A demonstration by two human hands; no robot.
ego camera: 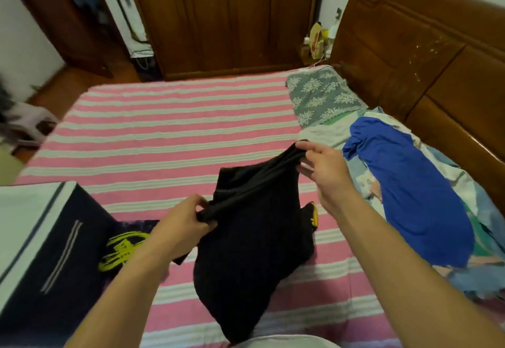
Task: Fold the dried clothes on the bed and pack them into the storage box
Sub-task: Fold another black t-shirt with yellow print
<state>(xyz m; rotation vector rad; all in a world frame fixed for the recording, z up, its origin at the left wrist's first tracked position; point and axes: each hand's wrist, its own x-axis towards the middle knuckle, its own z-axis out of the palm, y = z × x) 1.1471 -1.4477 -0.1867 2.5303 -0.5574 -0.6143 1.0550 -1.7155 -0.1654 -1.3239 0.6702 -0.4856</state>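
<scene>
A black garment [254, 252] hangs over the pink striped bed [164, 134], stretched by its top edge between both hands. My left hand [183, 224] pinches the lower left end of that edge. My right hand [322, 167] pinches the upper right end. A small yellow patch shows on the garment's right side. The dark storage box [54, 260] with a white rim and white stripes stands at the lower left of the bed. A dark garment with a yellow print [123, 249] lies beside the box. A blue garment [415, 200] tops a heap of clothes on the right.
A grey floral pillow [322, 98] lies at the bed's far right, against the wooden headboard [426, 55]. A brown wardrobe [224, 16] stands beyond the bed. A small stool [30, 126] is on the floor at the left.
</scene>
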